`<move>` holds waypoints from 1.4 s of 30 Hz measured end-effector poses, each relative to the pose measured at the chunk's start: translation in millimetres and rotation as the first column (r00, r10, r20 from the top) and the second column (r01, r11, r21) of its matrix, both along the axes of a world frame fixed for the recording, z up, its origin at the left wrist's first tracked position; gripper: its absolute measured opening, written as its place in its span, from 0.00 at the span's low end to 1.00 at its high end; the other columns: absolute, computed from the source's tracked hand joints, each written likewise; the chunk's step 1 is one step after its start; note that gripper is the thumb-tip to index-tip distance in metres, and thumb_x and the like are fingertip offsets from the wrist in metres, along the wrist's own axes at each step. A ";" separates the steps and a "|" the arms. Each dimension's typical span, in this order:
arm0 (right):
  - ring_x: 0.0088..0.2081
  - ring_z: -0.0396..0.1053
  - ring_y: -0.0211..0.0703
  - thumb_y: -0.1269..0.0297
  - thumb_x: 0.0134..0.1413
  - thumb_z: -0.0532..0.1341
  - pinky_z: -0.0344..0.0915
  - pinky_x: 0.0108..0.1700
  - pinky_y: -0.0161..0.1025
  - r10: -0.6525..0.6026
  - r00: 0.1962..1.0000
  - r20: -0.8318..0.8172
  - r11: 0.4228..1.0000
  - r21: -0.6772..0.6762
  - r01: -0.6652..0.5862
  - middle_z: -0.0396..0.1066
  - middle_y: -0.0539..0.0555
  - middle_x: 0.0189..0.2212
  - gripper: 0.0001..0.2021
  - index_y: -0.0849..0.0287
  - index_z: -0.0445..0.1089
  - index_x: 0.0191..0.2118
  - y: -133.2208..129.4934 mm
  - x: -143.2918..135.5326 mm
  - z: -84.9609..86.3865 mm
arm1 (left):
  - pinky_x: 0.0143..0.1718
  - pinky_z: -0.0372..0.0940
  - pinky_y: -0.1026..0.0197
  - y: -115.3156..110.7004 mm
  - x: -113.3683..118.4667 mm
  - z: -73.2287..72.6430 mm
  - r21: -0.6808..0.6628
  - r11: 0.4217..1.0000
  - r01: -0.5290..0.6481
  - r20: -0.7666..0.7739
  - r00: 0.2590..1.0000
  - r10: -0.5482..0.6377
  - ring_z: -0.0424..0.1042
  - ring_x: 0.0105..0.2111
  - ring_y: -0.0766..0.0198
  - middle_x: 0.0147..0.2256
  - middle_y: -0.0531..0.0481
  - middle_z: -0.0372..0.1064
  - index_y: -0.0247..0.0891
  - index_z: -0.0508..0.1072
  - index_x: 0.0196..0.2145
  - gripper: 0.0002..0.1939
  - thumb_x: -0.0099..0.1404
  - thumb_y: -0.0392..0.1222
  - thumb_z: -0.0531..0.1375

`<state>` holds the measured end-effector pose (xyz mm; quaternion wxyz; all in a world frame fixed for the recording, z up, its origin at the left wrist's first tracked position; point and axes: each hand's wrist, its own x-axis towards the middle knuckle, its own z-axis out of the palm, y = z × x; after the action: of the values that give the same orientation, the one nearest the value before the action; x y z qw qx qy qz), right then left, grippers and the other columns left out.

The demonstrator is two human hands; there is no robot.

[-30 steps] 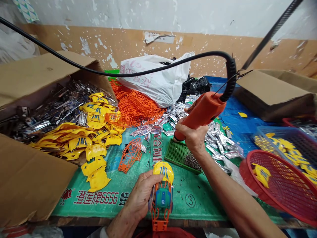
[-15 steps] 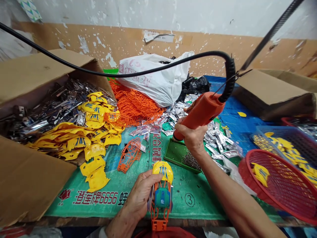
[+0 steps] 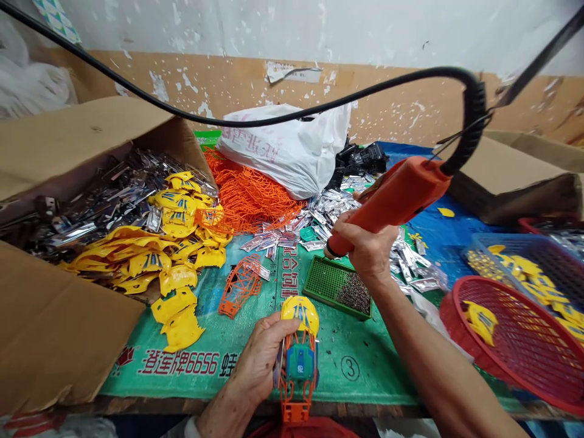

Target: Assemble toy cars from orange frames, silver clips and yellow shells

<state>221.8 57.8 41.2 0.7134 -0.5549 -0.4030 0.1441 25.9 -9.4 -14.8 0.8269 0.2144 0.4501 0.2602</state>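
In my left hand I grip a toy car body by its left side, near the table's front edge. It has an orange lattice frame, a green-blue middle piece and a yellow hood, with my thumb on the hood. My right hand is wrapped round a red-orange electric screwdriver, tilted with its tip down to the left. That tip is over the green perforated tray, which holds a heap of small screws. Whether a screw is on the tip is too small to tell.
A cardboard box with dark shiny parts stands left, yellow panels spilling out. Orange frames lie behind, beside a white bag. Silver parts spread behind the tray. A red basket stands right. A black cable crosses overhead.
My right hand and the screwdriver have moved right and slightly down, uncovering more of the tray. The cable has shifted with them. My left hand keeps the toy car body in nearly the same place.
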 end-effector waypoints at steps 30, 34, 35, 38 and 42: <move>0.25 0.68 0.39 0.74 0.38 0.63 0.69 0.30 0.41 0.504 0.827 -0.248 0.863 0.157 -0.480 0.69 0.46 0.24 0.25 0.50 0.66 0.46 -68.2 -52.0 32.9 | 0.19 0.60 0.68 -4.9 2.3 5.8 0.042 0.996 -0.079 0.056 0.995 0.077 0.65 0.17 0.70 0.20 0.52 0.70 0.32 0.74 0.28 0.09 0.48 0.38 0.67; 0.26 0.68 0.40 0.73 0.39 0.65 0.69 0.31 0.41 0.497 0.833 -0.244 0.867 0.136 -0.479 0.69 0.46 0.24 0.26 0.50 0.65 0.48 -67.9 -51.7 29.1 | 0.19 0.60 0.68 -4.6 3.0 3.2 0.044 0.996 -0.075 0.048 0.996 0.073 0.64 0.16 0.70 0.19 0.53 0.69 0.32 0.74 0.30 0.10 0.48 0.38 0.66; 0.27 0.68 0.40 0.73 0.39 0.65 0.69 0.31 0.41 0.501 0.830 -0.245 0.865 0.133 -0.483 0.69 0.46 0.25 0.27 0.50 0.65 0.49 -68.0 -51.6 28.3 | 0.19 0.60 0.68 -4.7 3.2 2.7 0.046 0.996 -0.073 0.046 0.996 0.071 0.64 0.16 0.70 0.19 0.53 0.68 0.32 0.74 0.30 0.10 0.48 0.38 0.66; 0.27 0.68 0.39 0.73 0.40 0.66 0.68 0.32 0.41 0.521 0.814 -0.257 0.853 0.137 -0.503 0.69 0.46 0.25 0.28 0.50 0.64 0.50 -69.3 -51.4 26.6 | 0.19 0.60 0.68 -5.2 3.3 1.5 0.058 0.996 -0.068 0.041 0.997 0.065 0.62 0.15 0.71 0.18 0.53 0.67 0.32 0.74 0.29 0.09 0.49 0.39 0.65; 0.28 0.67 0.39 0.73 0.40 0.66 0.67 0.35 0.43 0.542 0.802 -0.250 0.840 0.135 -0.525 0.69 0.46 0.25 0.27 0.50 0.64 0.50 -71.3 -51.5 24.9 | 0.20 0.61 0.67 -5.4 3.4 0.7 0.056 0.997 -0.060 0.061 0.997 0.056 0.62 0.15 0.72 0.18 0.54 0.67 0.32 0.73 0.29 0.08 0.50 0.39 0.64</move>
<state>170.3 -13.5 66.1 0.7095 -0.3718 -0.4425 0.4033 29.2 -14.9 -14.1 0.8256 0.2171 0.4236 0.3031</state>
